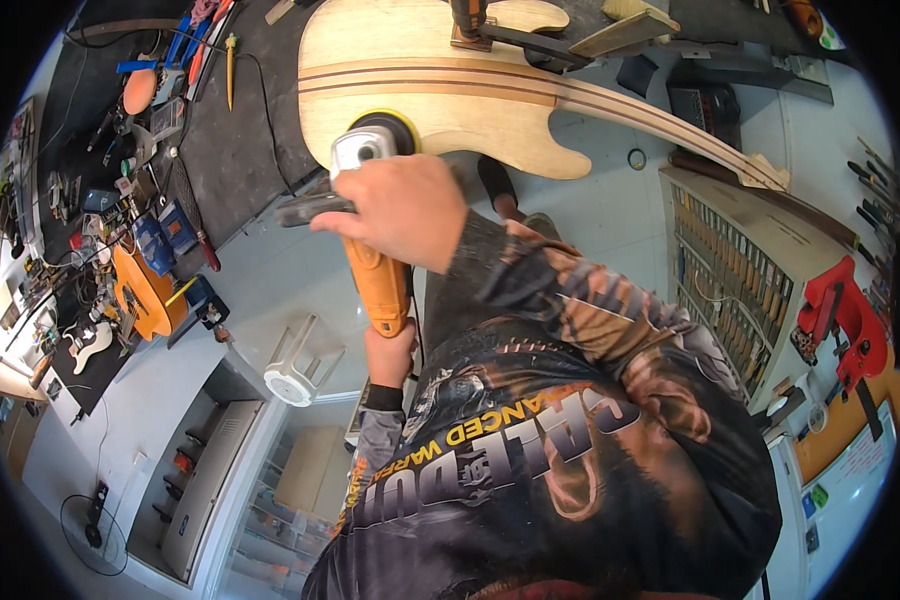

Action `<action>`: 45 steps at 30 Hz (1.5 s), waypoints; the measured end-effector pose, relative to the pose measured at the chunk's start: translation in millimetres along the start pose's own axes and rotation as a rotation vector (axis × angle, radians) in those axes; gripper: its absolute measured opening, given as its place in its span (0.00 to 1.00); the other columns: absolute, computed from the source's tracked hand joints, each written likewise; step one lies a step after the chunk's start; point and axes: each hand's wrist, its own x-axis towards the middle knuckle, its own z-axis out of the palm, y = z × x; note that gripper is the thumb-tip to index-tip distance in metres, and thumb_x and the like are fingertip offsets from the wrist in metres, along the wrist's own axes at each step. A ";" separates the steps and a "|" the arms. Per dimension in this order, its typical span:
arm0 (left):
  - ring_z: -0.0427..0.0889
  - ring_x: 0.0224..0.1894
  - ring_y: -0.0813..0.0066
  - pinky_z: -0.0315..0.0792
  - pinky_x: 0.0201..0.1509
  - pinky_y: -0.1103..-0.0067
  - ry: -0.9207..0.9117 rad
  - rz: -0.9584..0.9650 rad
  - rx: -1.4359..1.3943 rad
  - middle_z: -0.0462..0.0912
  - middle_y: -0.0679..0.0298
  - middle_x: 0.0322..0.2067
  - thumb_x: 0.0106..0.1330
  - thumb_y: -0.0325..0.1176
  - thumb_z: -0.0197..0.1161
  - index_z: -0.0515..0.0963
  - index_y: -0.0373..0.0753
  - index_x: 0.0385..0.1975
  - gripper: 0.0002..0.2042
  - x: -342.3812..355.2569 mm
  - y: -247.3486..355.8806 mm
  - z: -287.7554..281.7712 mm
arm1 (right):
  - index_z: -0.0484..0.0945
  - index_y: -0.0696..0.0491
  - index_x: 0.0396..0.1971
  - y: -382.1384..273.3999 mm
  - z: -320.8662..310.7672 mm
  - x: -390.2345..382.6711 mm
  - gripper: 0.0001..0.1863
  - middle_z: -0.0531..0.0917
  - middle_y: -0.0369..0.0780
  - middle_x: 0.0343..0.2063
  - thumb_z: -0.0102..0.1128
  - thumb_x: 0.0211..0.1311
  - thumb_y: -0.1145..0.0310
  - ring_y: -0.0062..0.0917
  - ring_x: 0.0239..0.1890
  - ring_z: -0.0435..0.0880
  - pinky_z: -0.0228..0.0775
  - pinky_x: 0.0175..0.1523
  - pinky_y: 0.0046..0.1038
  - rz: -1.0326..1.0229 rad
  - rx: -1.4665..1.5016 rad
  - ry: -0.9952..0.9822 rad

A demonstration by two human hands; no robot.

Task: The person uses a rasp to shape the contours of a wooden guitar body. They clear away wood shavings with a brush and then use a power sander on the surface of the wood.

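My right hand grips the front handle area of an orange-and-silver power polisher. Its round yellow-rimmed pad rests on a pale wooden guitar body, near the left end. My left hand holds the polisher's rear end, lower down. The guitar has dark stripes running into a long neck that reaches out to the right. A dark clamp presses on the body's top. Part of the pad is hidden under the tool's head.
A dark bench at left carries cables, tools and an orange guitar body. Below sits a white stool. At right are a drawered cabinet and a red clamp or vise. Dark shoes show beneath the guitar.
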 end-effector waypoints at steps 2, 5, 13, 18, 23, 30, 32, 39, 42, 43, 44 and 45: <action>0.82 0.22 0.76 0.73 0.28 0.75 0.072 0.008 -0.046 0.83 0.67 0.23 0.67 0.29 0.70 0.84 0.32 0.37 0.07 2.5 1.1 -5.0 | 0.87 0.50 0.29 -8.1 8.6 14.7 0.28 0.86 0.42 0.22 0.68 0.70 0.36 0.40 0.27 0.89 0.79 0.33 0.40 -0.017 0.005 -0.101; 0.83 0.22 0.76 0.74 0.28 0.75 0.060 -0.004 -0.036 0.83 0.66 0.23 0.66 0.29 0.70 0.83 0.31 0.37 0.07 8.0 2.3 -10.1 | 0.87 0.50 0.29 -10.6 9.6 23.1 0.28 0.86 0.42 0.21 0.67 0.71 0.36 0.41 0.26 0.89 0.80 0.33 0.40 -0.014 0.004 -0.135; 0.83 0.23 0.76 0.76 0.31 0.74 -0.080 0.034 0.061 0.85 0.65 0.24 0.65 0.28 0.70 0.83 0.31 0.36 0.07 14.7 16.4 1.2 | 0.85 0.51 0.30 14.7 -29.1 -8.3 0.30 0.87 0.42 0.24 0.68 0.70 0.36 0.43 0.27 0.88 0.78 0.32 0.42 0.059 -0.051 -0.008; 0.91 0.35 0.68 0.82 0.44 0.69 -0.113 0.145 0.206 0.92 0.59 0.32 0.63 0.30 0.72 0.86 0.28 0.43 0.13 13.0 25.7 13.6 | 0.85 0.51 0.33 24.1 -68.1 -46.1 0.27 0.86 0.44 0.24 0.71 0.70 0.38 0.44 0.28 0.88 0.78 0.33 0.42 0.157 -0.059 0.031; 0.92 0.38 0.66 0.83 0.47 0.68 -0.134 0.244 0.278 0.92 0.57 0.34 0.63 0.30 0.73 0.86 0.28 0.44 0.14 10.8 24.7 14.5 | 0.83 0.52 0.32 25.2 -72.4 -59.1 0.26 0.87 0.45 0.27 0.73 0.70 0.41 0.45 0.28 0.88 0.78 0.34 0.42 0.231 -0.062 0.010; 0.87 0.25 0.71 0.76 0.31 0.73 -0.010 0.006 0.043 0.87 0.61 0.24 0.64 0.30 0.71 0.84 0.31 0.35 0.08 9.1 9.8 -1.6 | 0.86 0.51 0.33 2.5 -7.3 11.0 0.31 0.88 0.43 0.24 0.66 0.71 0.34 0.40 0.29 0.91 0.80 0.34 0.40 0.020 -0.042 -0.122; 0.83 0.20 0.74 0.73 0.26 0.75 0.078 0.001 -0.033 0.84 0.63 0.20 0.65 0.31 0.70 0.83 0.34 0.31 0.07 8.1 8.9 -6.4 | 0.87 0.51 0.33 -7.9 13.1 26.2 0.30 0.88 0.43 0.24 0.66 0.71 0.34 0.40 0.29 0.92 0.81 0.34 0.40 -0.023 -0.008 -0.130; 0.82 0.20 0.74 0.73 0.26 0.74 0.049 0.006 0.011 0.83 0.64 0.20 0.66 0.30 0.69 0.81 0.33 0.32 0.07 18.6 9.2 -20.5 | 0.87 0.50 0.31 -9.2 13.5 33.7 0.30 0.89 0.43 0.24 0.66 0.71 0.34 0.39 0.29 0.92 0.82 0.34 0.40 -0.012 0.005 -0.147; 0.83 0.21 0.75 0.73 0.28 0.75 -0.011 0.023 0.066 0.83 0.65 0.21 0.66 0.30 0.70 0.82 0.33 0.33 0.07 21.3 17.1 -15.7 | 0.85 0.51 0.30 4.4 -11.5 15.5 0.30 0.88 0.43 0.23 0.66 0.71 0.34 0.40 0.27 0.91 0.81 0.34 0.40 0.033 -0.019 -0.115; 0.83 0.22 0.76 0.74 0.28 0.75 -0.047 0.028 0.095 0.83 0.66 0.21 0.66 0.30 0.70 0.82 0.33 0.33 0.07 21.8 19.9 -13.1 | 0.84 0.51 0.30 9.6 -20.0 6.6 0.31 0.87 0.43 0.22 0.66 0.71 0.34 0.41 0.27 0.90 0.80 0.33 0.41 0.058 -0.020 -0.065; 0.83 0.22 0.76 0.74 0.28 0.75 -0.053 0.031 0.098 0.83 0.66 0.21 0.66 0.30 0.70 0.82 0.33 0.33 0.07 21.5 24.0 -10.0 | 0.84 0.51 0.30 14.0 -29.1 -3.1 0.31 0.86 0.43 0.22 0.67 0.72 0.34 0.43 0.26 0.89 0.79 0.32 0.41 0.083 -0.021 -0.011; 0.82 0.22 0.76 0.74 0.29 0.75 -0.079 0.064 0.143 0.83 0.66 0.21 0.65 0.30 0.70 0.82 0.33 0.34 0.07 21.8 26.4 -6.5 | 0.84 0.51 0.30 17.6 -38.8 -12.9 0.31 0.86 0.43 0.22 0.67 0.72 0.34 0.43 0.26 0.89 0.79 0.32 0.41 0.087 -0.023 -0.008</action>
